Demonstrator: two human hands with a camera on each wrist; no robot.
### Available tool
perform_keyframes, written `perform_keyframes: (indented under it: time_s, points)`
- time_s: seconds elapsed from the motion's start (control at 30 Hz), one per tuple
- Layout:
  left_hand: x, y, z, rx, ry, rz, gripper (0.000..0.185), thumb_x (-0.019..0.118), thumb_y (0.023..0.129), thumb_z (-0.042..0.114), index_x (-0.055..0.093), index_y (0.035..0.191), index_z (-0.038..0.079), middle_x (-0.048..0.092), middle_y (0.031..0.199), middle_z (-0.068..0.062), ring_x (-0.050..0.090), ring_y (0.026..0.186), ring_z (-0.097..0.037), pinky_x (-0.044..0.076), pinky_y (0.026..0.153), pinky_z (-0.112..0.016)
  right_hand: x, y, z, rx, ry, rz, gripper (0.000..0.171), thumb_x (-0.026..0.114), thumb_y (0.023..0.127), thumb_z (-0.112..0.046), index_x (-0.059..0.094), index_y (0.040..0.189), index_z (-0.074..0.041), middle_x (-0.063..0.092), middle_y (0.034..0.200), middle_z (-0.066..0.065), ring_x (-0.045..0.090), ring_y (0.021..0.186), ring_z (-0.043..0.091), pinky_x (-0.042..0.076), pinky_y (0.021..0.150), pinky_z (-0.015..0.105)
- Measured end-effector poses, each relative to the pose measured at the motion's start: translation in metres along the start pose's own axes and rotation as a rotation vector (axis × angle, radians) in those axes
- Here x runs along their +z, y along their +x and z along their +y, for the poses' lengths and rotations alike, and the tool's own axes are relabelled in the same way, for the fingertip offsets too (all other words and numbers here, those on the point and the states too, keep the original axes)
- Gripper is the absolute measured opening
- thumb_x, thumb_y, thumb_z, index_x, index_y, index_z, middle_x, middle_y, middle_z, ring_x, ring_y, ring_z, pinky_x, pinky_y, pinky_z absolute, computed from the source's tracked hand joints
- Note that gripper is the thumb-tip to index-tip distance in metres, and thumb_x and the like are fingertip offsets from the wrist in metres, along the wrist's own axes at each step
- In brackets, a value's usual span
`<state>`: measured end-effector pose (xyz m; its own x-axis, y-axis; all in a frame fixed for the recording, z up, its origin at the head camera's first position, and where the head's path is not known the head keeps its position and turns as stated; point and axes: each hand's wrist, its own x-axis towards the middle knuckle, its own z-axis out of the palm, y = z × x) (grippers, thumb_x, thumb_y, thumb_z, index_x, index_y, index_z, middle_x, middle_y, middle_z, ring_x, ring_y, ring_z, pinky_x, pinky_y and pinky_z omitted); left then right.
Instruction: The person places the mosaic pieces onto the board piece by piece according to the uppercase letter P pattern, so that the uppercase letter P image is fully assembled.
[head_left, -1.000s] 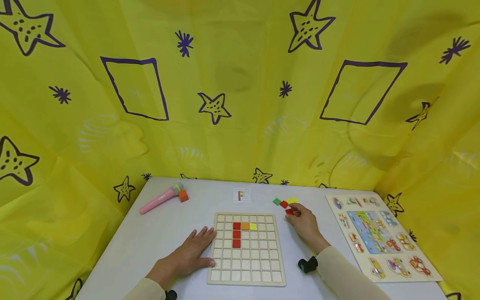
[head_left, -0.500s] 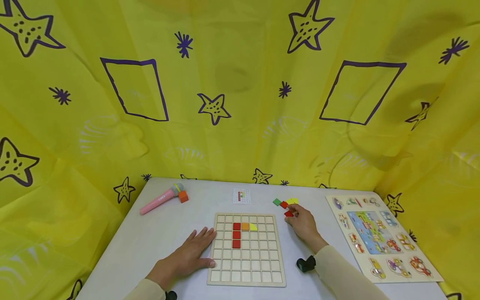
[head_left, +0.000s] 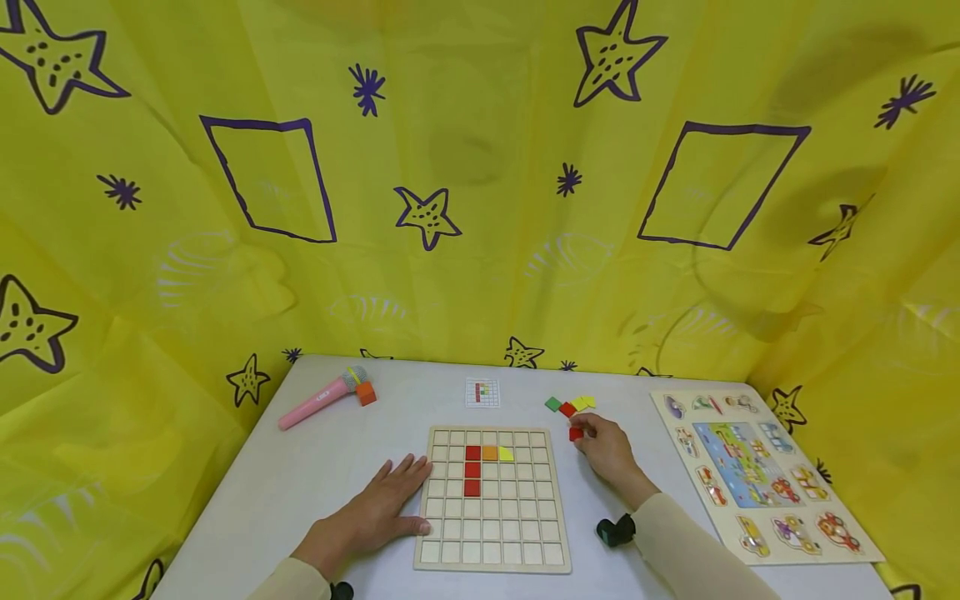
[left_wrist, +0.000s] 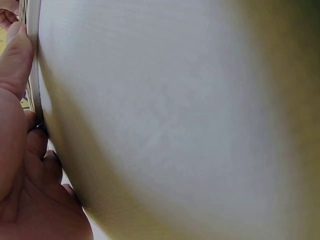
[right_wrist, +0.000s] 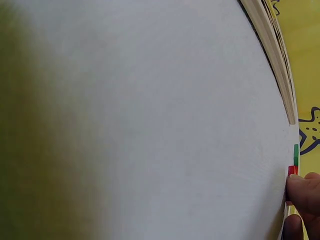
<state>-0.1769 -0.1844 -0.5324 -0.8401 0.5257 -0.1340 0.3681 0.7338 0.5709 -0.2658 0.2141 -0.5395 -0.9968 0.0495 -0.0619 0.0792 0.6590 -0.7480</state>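
A square wooden grid board (head_left: 491,558) lies on the table with red tiles (head_left: 472,470) in a column, an orange tile (head_left: 490,452) and a yellow rounded piece (head_left: 506,454) in its cells. My left hand (head_left: 378,504) rests palm down at the board's left side, fingertips and thumb against its edge. Right of the board, my right hand (head_left: 611,454) pinches a red tile (head_left: 575,434) between thumb and fingers, low over the table. Just beyond it lie a green tile (head_left: 552,404), another red tile (head_left: 567,410) and yellow pieces (head_left: 582,402).
A small pattern card (head_left: 482,392) lies behind the board. At back left are a pink toy microphone (head_left: 322,398) and an orange block (head_left: 366,393). A wooden picture puzzle (head_left: 765,475) covers the table's right side. Yellow printed cloth (head_left: 480,292) stands behind.
My right hand has drawn the pinched red tile slightly toward me, away from the other loose pieces, and the tile has turned. The left hand stays in place.
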Motion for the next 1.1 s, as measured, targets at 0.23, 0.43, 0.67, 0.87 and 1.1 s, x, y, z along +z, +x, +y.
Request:
perform_keyframes:
  time_s: [0.23,0.43,0.67,0.87,1.1]
  points:
    - [-0.001,0.000,0.001,-0.011,-0.013,-0.012,0.096,0.075,0.093,0.052,0.033,0.165,0.005,0.031,0.173,-0.014,0.019,0.163,-0.039,0.008,0.131,-0.064,-0.003,-0.002,0.002,-0.002,0.009,-0.010,0.040,0.067,0.095,0.003,0.065,0.135,0.000,0.067,0.132,0.021,0.057,0.123,0.040,0.048,0.112,0.060]
    - [-0.001,0.000,0.003,-0.024,-0.034,-0.023,0.096,0.075,0.093,0.052,0.033,0.165,0.006,0.031,0.173,-0.013,0.018,0.163,-0.039,0.007,0.131,-0.064,-0.011,-0.007,0.009,-0.007,0.005,-0.018,0.042,0.067,0.096,-0.001,0.064,0.138,0.001,0.063,0.139,0.024,0.055,0.128,0.042,0.045,0.115,0.061]
    - [-0.001,-0.001,0.001,-0.030,-0.027,-0.016,0.096,0.075,0.092,0.053,0.033,0.165,0.006,0.031,0.173,-0.012,0.018,0.163,-0.038,0.007,0.132,-0.063,-0.014,-0.007,0.014,-0.043,-0.011,-0.016,0.040,0.070,0.096,-0.004,0.067,0.135,0.002,0.062,0.137,0.025,0.056,0.127,0.042,0.045,0.114,0.060]
    - [-0.001,-0.002,0.002,-0.021,-0.026,-0.012,0.097,0.075,0.092,0.053,0.033,0.165,0.006,0.031,0.173,-0.013,0.019,0.163,-0.039,0.008,0.132,-0.063,-0.013,-0.005,0.015,-0.093,-0.029,-0.005,0.038,0.073,0.093,-0.004,0.070,0.130,0.004,0.065,0.132,0.027,0.059,0.123,0.044,0.048,0.110,0.060]
    - [-0.001,-0.001,0.002,-0.022,-0.022,-0.012,0.097,0.075,0.092,0.053,0.033,0.165,0.005,0.031,0.173,-0.013,0.019,0.163,-0.039,0.008,0.131,-0.063,-0.013,-0.005,0.016,-0.093,-0.056,-0.013,0.033,0.073,0.095,-0.004,0.072,0.127,0.003,0.065,0.131,0.026,0.060,0.123,0.043,0.049,0.108,0.061]
